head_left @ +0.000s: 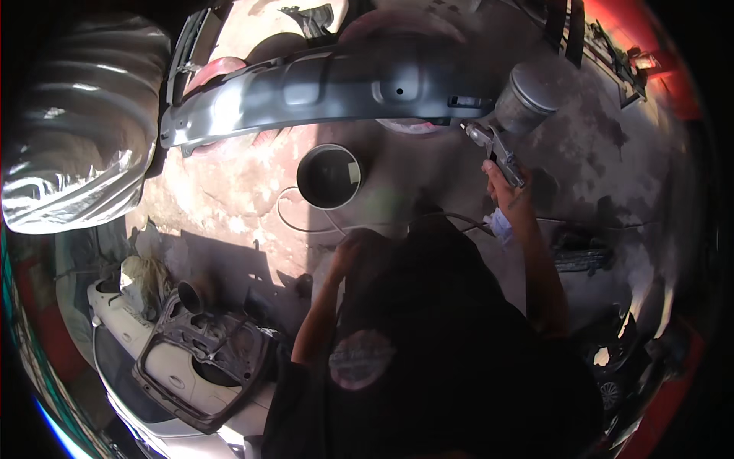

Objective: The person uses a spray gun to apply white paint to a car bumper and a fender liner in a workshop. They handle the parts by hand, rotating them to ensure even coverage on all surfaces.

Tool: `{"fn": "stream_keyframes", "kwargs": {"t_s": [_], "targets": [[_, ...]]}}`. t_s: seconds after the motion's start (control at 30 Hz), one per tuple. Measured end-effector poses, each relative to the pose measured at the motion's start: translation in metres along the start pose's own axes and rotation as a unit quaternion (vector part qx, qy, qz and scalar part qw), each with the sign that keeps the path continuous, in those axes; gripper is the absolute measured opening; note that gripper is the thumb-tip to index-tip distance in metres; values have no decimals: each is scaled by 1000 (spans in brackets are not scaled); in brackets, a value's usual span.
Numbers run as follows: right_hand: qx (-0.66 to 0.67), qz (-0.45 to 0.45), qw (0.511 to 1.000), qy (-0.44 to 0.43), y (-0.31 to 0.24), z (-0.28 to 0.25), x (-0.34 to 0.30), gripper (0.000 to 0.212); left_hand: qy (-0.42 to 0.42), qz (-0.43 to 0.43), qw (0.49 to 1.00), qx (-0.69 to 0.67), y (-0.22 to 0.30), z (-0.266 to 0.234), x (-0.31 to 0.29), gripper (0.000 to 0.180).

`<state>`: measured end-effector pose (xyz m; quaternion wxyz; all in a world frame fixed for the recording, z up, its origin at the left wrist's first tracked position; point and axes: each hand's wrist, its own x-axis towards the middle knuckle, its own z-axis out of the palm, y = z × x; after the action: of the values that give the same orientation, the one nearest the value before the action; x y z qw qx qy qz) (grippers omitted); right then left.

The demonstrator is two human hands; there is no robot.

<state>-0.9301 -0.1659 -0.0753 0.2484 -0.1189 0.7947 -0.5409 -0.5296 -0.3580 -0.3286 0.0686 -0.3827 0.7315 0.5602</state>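
— So what is the right hand (505, 191) gripping?
— It is closing around a spray gun (514, 115), nozzle just beside the grey car panel (321, 84); the left hand (348, 252) is too shadowed to tell

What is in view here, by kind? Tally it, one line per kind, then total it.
Spray gun with metal cup, in the right hand: 1
Grey car body panel: 1
Open round can: 1
Silver-wrapped bundle: 1
Dark inner door frame: 1
Hose on the floor: 1
Total: 6
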Motion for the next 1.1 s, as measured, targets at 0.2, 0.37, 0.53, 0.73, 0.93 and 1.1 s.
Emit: {"fn": "stream_keyframes", "kwargs": {"t_s": [0.2, 0.37, 0.53, 0.73, 0.93, 1.1], "targets": [[-14, 4, 1000, -14, 16, -12, 30, 21, -34, 23, 996, 84, 75, 8, 24, 41], [-32, -44, 997, -45, 12, 10, 43, 19, -71, 48, 994, 68, 67, 1, 52, 38], [-81, -80, 993, 43, 18, 31, 56, 21, -135, 40, 983, 119, 84, -11, 72, 35], [-36, -78, 996, 13, 8, 50, 49, 20, -168, 8, 982, 92, 105, -35, 91, 36], [-42, -62, 997, -3, -1, 58, 40, 22, -175, 67, 976, 115, 84, -42, 106, 36], [-61, -75, 992, 85, 13, 42, 54, 27, -198, 64, 971, 118, 88, -46, 111, 39]]}}
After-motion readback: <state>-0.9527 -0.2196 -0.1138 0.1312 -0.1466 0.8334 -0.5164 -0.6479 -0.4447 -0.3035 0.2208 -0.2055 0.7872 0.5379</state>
